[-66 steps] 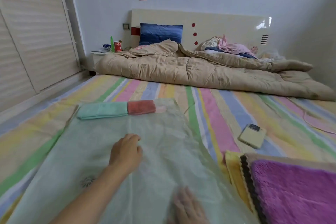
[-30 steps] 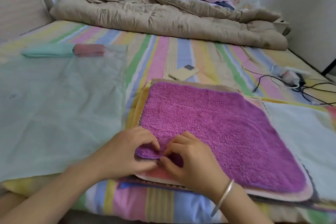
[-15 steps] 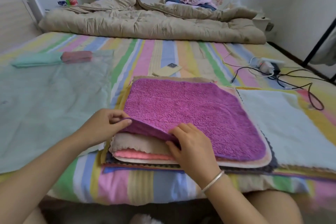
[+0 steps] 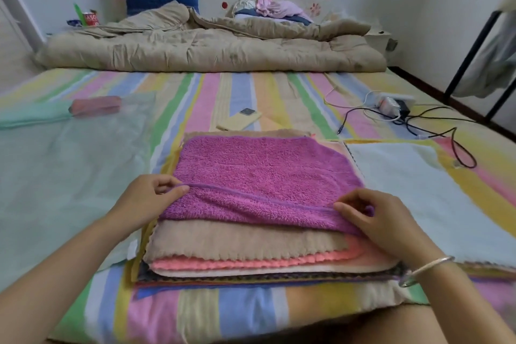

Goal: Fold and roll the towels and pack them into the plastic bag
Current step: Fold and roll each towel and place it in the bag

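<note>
On the pastel-striped bed (image 4: 240, 98), the clear plastic bag (image 4: 69, 170) lay flat at your left, just beside the towel stack (image 4: 237, 243). Your left hand (image 4: 145, 201) and right hand (image 4: 382, 220), fingers curled, pinched the folded-back near edge of the fuzzy purple top towel (image 4: 259, 167). The far red can (image 4: 90, 19) showed only "ASO".

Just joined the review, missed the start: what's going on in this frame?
A person is folding the purple towel on top of the towel stack. The left hand and right hand each pinch its near edge, lifted and turned back over the towel. The plastic bag lies flat to the left on the bed, with a green roll and a red roll at its far end.
</note>
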Motion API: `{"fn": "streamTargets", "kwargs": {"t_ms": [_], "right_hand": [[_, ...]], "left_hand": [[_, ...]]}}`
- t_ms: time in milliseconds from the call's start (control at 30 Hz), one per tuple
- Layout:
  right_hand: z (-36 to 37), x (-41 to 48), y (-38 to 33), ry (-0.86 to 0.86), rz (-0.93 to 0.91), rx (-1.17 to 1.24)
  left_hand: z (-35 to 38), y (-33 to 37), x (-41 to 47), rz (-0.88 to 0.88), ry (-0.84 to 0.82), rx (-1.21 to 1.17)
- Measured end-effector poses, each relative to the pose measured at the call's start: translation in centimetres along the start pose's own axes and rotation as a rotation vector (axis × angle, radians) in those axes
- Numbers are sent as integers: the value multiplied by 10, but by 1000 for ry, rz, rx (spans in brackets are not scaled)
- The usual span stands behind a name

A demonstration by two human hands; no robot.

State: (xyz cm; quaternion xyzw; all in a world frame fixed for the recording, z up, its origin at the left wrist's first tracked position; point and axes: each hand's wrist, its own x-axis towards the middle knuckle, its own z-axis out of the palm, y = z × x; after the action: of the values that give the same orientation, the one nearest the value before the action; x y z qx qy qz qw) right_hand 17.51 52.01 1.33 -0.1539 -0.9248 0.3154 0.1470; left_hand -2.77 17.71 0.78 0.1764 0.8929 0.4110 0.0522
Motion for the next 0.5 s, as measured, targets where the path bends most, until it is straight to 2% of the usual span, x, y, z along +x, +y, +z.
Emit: {"fn": "streamTargets", "kwargs": {"t_ms": [67,167,267,367,500], "right_hand": [[0,1,1,-86,-14,-53],[-2,3,3,-118,-36,-42],[-4,16,-3,72,-75,38],[-3,43,-12,261,-135,19],[1,76,-3,182,-136,-105]], "left_hand": [[2,-1,3,19,1,42],[5,-2,3,39,9,78],[8,-2,5,55,112,115],[12,5,12,123,270,255],[12,12,29,234,326,415]]}}
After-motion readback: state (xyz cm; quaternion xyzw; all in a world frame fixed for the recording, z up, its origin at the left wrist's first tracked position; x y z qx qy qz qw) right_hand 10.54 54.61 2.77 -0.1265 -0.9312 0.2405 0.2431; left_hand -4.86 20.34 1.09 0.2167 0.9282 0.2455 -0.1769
